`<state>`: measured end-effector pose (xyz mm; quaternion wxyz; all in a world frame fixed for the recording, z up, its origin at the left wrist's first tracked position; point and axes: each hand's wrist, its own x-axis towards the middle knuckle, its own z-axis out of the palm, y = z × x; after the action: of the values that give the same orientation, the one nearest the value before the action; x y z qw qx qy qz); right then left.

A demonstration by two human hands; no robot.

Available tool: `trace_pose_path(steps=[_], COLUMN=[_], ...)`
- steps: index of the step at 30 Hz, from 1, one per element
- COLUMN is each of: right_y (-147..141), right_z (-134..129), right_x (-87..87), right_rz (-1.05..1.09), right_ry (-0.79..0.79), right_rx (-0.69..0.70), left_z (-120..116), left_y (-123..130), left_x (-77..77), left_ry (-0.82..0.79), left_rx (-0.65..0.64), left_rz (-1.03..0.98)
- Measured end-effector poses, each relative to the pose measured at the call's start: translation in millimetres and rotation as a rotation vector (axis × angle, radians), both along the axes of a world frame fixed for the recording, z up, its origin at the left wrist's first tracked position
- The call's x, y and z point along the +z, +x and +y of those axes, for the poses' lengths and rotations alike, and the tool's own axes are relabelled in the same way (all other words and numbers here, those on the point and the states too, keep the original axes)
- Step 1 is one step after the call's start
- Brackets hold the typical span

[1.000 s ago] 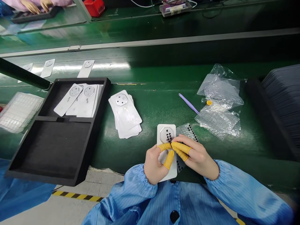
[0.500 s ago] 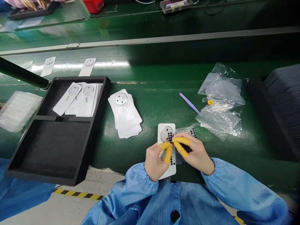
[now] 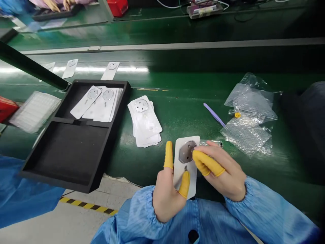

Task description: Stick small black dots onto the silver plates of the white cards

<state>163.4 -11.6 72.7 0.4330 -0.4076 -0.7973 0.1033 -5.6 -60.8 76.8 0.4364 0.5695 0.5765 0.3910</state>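
A white rectangular panel with rounded corners (image 3: 179,174) has a grey octagonal plate with small dark holes (image 3: 187,152) near its top end. My left hand (image 3: 169,195) grips this panel, its yellow-cotted thumb pressed on the lower face and its index finger pointing up along the left edge. The other left fingers are hidden. At the octagon's right side, my right hand (image 3: 223,169) has its yellow-cotted thumb and index finger pinched together. Whatever is between those fingertips is too small to make out. Partly behind the right hand lies a clear sheet with black dots (image 3: 218,143).
Left of my hands lies a stack of white panels (image 3: 146,123). Farther left, a black two-compartment tray (image 3: 101,156) holds more panels. Purple tweezers (image 3: 214,114) lie beside crumpled clear bags (image 3: 250,118) and a yellow finger cot (image 3: 237,115). Another person's hands (image 3: 59,5) show at the back left.
The panel is now gripped and looks closer, and the dotted sheet no longer lies across it. My left thumb has moved onto its face; my right hand has shifted right. The camera view has turned left.
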Motion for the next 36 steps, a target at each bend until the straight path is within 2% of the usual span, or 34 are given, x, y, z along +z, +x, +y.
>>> trace_pose_path(steps=[2,5,9,15,21,27,32,36], right_y=[-2,-1,4,6,9,7,8,10], right_z=[-3,-5,-7,-9,-9,-10,-9,-5], right_x=[6.7,11.2,11.4,15.4,20.5,14.2,6.5,10.0], right_rz=[-0.001,-0.015,-0.006,-0.05,-0.072,-0.005,0.002,-0.046], right_ry=[-0.066,-0.092,-0.04,-0.072,-0.083,-0.178,-0.053,-0.009], right_rx=[0.072,0.107,0.107,0.081,0.098,0.04,0.057,0.07], left_z=[1,3,0,3,5,4,3,-4], left_y=[8,14,16,21,22,23,24,23], left_x=[6.9,13.0,12.5,13.7,14.7,12.0,9.8,4.1], left_ry=[0.01,0.044,0.081,0.129,0.147,0.138,0.193,0.154], left_rx=[-0.052,-0.065,-0.052,-0.076,-0.115,-0.08,-0.074,-0.022], left_rz=[0.011,0.044,0.1,0.205,0.164,0.214,0.237,0.248])
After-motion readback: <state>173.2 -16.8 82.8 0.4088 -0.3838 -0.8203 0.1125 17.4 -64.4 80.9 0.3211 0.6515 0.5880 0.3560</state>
